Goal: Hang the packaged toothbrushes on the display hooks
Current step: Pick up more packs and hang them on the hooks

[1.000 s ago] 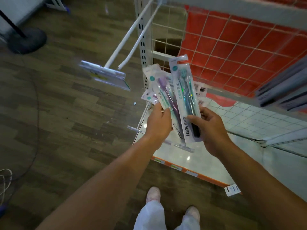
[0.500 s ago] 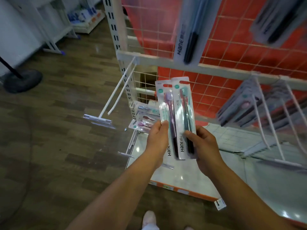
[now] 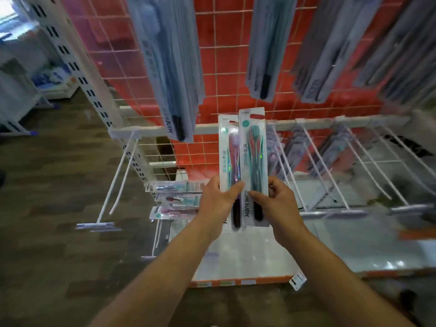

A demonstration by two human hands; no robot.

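Two packaged toothbrushes stand upright side by side in front of me. My left hand (image 3: 218, 200) grips the lower part of the pack with purple brushes (image 3: 228, 159). My right hand (image 3: 278, 201) pinches the lower part of the pack with teal brushes (image 3: 254, 161), which overlaps the purple one. A row of white display hooks (image 3: 313, 161) juts out from the rail to the right, some carrying packs. An empty double-wire hook (image 3: 118, 178) slopes down on the left.
Hanging toothbrush packs (image 3: 172, 67) fill the upper red wire grid (image 3: 221, 55). More packs (image 3: 174, 199) lie on lower hooks left of my hands. A white base shelf (image 3: 247, 260) with an orange edge sits below. Wooden floor spreads to the left.
My view has tilted up from the floor to the display. Both hands have raised the two packs and set them upright in front of the hook rail.
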